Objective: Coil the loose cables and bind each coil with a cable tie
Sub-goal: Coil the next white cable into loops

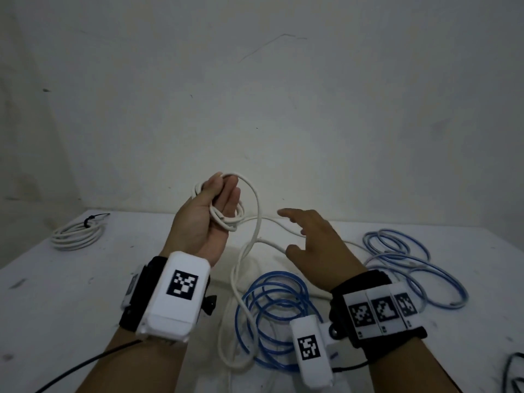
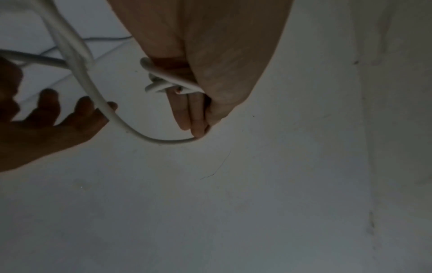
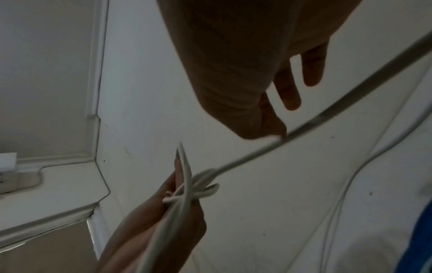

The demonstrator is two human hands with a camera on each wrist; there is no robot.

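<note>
My left hand (image 1: 208,219) grips small white cable (image 1: 256,207) loops; right hand (image 1: 314,245) open just right, cable slack beneath. Blue cable (image 1: 272,316) near, tied white coil (image 1: 76,232) far left on table (image 1: 71,293).

There were two white cables (image 1: 76,234) and two blue cables (image 1: 272,316). One black tie (image 1: 88,221) bound a coil. Two hands (image 1: 202,219) showed.

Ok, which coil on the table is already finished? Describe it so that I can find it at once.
On the white table, look to the far left corner near the wall. The white cable coil lies there alone, well left of the raised left hand. Unlike the loose blue cables, it is bound by a black cable tie.
</note>
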